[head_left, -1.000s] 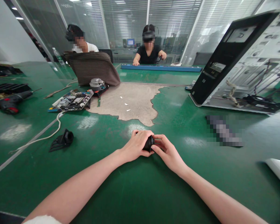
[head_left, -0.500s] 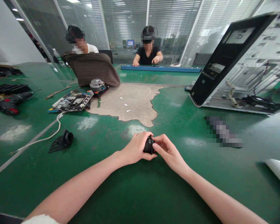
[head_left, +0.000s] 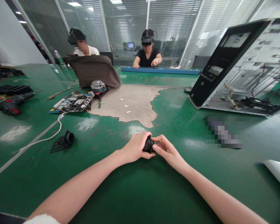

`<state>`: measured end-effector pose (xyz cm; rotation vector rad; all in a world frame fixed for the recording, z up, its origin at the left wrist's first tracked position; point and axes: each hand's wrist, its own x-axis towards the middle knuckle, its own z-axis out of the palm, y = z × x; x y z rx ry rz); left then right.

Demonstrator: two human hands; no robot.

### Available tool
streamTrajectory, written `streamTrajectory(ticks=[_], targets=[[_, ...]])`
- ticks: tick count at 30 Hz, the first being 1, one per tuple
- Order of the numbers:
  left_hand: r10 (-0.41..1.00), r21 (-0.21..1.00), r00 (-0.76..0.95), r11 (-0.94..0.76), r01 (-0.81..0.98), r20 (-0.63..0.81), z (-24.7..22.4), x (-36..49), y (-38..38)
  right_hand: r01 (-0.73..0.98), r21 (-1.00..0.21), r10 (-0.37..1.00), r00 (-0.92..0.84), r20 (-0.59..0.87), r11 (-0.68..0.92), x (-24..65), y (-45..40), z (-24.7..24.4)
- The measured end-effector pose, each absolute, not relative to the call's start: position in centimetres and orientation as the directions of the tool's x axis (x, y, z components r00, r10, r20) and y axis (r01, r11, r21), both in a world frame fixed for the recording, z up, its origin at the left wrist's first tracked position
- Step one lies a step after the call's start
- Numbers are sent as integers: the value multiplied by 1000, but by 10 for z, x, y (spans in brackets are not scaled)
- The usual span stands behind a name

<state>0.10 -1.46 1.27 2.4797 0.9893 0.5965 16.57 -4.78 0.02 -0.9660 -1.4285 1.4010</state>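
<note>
Just above the green tabletop (head_left: 140,186), my left hand (head_left: 136,147) is wrapped round a small black round part with a flanged rim (head_left: 147,145). What kind of part it is, I cannot make out. The thumb and fingers of my right hand (head_left: 166,149) pinch the right side of the same part. Much of it is covered by my fingers. To the left lies a black plastic piece with a round tube and a slatted base (head_left: 65,141), apart from both hands.
A circuit board (head_left: 72,102) and a cordless drill (head_left: 12,102) lie at left. An open computer case (head_left: 224,68) stands at right, a blurred dark object (head_left: 222,132) before it. Behind a brown mesh panel (head_left: 93,70) sits one co-worker; another works at a blue bar (head_left: 161,70).
The view has tipped up slightly, so the background sits a little lower. Both hands keep their grip on the black part, with hardly any finger movement.
</note>
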Motion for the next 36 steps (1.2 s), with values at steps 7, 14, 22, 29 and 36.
streamTrajectory(ticks=[7, 14, 22, 29, 36], targets=[[639, 401, 703, -759, 513, 312, 3, -2, -9, 11, -996, 971, -220, 88, 93, 160, -47, -6], [577, 332, 740, -813, 479, 344, 1, -7, -9, -11, -988, 945, -292, 150, 154, 161, -54, -9], [584, 356, 723, -807, 471, 368, -2, -8, -9, -5, -990, 948, -290, 134, 139, 159, -55, -10], [585, 370, 732, -804, 465, 349, 0, -8, -9, 53, -994, 969, -234, 78, 93, 156, -54, -7], [599, 399, 729, -789, 467, 331, 2, -8, -10, 54, -989, 940, -322, 113, 138, 160, -56, -6]])
